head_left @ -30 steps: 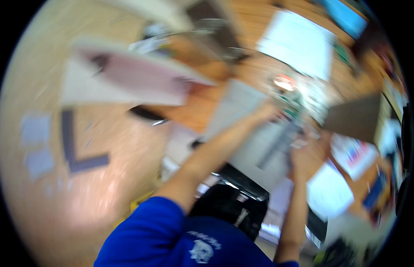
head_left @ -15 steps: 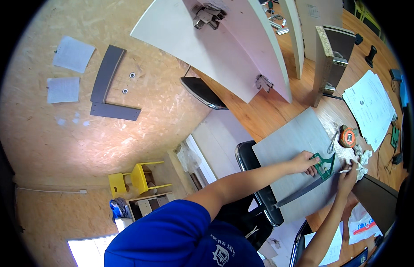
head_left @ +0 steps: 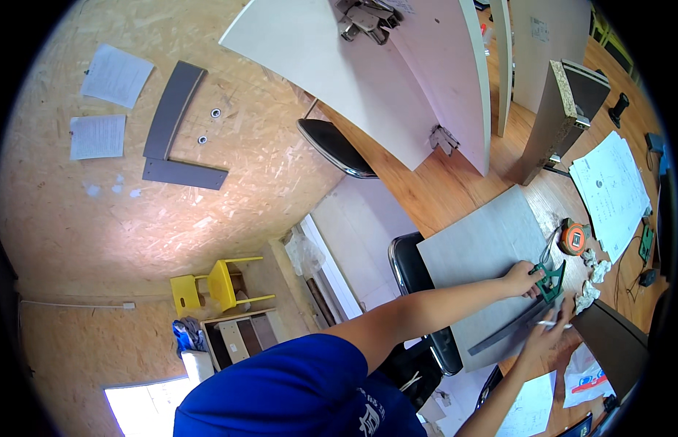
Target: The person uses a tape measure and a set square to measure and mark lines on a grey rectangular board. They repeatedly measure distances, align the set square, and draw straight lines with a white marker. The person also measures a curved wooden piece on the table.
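A grey board (head_left: 484, 251) lies flat on the wooden table, its near-left part reaching over a black chair. My left hand (head_left: 521, 280) is closed round the green handle of a combination square (head_left: 551, 282), near the board's right edge. The square's long dark blade slants down and left across the board's lower part. My right hand (head_left: 549, 332) is just below the handle, beside the blade. Its fingers pinch a slim white pen (head_left: 555, 323). Whether the pen's tip touches the board, I cannot tell.
An orange tape measure (head_left: 574, 238) and crumpled white paper (head_left: 600, 272) lie beyond the board. Printed sheets (head_left: 610, 191) are farther right. White panels with hinges (head_left: 444, 140) and a grey panel piece (head_left: 549, 124) stand at the back. A dark panel (head_left: 612, 335) is right of my right hand.
My right hand has moved down and left with the pen, away from the green handle's right end. My left hand keeps its hold on the square. The whole view has shifted slightly.
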`<state>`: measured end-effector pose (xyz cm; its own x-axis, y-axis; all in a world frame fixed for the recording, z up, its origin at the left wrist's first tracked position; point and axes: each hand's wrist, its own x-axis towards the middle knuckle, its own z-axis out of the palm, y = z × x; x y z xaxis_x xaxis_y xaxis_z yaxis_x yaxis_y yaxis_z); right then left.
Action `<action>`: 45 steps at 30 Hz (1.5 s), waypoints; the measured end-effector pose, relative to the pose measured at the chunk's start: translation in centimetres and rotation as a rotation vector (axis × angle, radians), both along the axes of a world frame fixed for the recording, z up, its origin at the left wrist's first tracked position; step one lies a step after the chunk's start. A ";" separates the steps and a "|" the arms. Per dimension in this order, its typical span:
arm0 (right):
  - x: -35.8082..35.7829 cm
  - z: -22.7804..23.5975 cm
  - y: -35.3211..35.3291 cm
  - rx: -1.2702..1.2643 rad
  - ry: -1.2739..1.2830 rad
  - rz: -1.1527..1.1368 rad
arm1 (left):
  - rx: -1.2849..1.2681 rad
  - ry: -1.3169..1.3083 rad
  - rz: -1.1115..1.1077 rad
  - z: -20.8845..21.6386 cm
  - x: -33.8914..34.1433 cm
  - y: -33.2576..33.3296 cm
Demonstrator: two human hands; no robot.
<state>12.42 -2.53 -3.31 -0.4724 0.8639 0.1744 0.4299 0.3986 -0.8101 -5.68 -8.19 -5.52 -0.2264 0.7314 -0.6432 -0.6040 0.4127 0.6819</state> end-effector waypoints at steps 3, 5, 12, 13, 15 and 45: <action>1.7 -0.8 -5.2 -0.007 -0.047 0.068 | -0.034 -0.063 0.035 -1.7 1.3 1.5; 2.0 -0.8 -7.6 0.045 -0.090 0.133 | -0.057 -0.062 0.055 -2.7 1.8 2.3; 2.3 -1.5 -8.2 0.173 -0.179 0.168 | -0.058 0.010 -0.037 -2.5 1.3 4.4; 2.5 -1.6 -8.0 0.185 -0.211 0.166 | -0.064 0.080 -0.076 -2.0 1.2 4.7; 2.6 -1.8 -7.8 0.183 -0.231 0.120 | -0.103 0.248 -0.202 -0.6 0.7 5.6; 2.8 -0.9 -6.8 0.127 -0.229 -0.031 | 0.353 1.393 -1.029 3.2 -0.3 11.4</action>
<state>15.25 -9.32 -4.18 -0.4857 0.8567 0.1737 0.6096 0.4744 -0.6350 -6.02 3.26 -2.33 0.1809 0.9658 -0.1859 0.8345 -0.0507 0.5487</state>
